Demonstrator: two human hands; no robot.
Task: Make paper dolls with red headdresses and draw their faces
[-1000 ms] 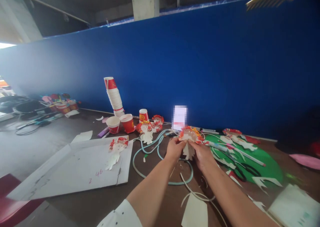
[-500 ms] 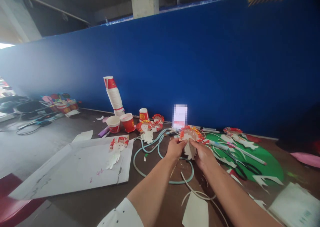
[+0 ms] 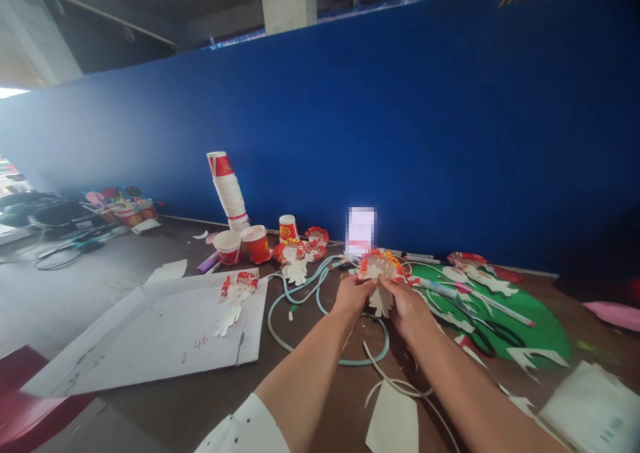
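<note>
Between my two hands is a paper cut-out figure with a red and yellow fringed top and a pale fringed lower part. My left hand pinches its left side, and my right hand pinches its right side, both just below the coloured top. A similar paper figure lies on the white board to the left. Another one is near the red paper cups. Behind my hands stands a bright, blurred screen.
A leaning stack of paper cups stands by the blue partition. Pale blue cable loops around the middle. Black-handled scissors, markers and paper scraps lie on a green sheet at the right. The white board lies left.
Almost nothing differs. Both hands keep their grip on the paper figure in the same place, and the view has shifted very slightly.
</note>
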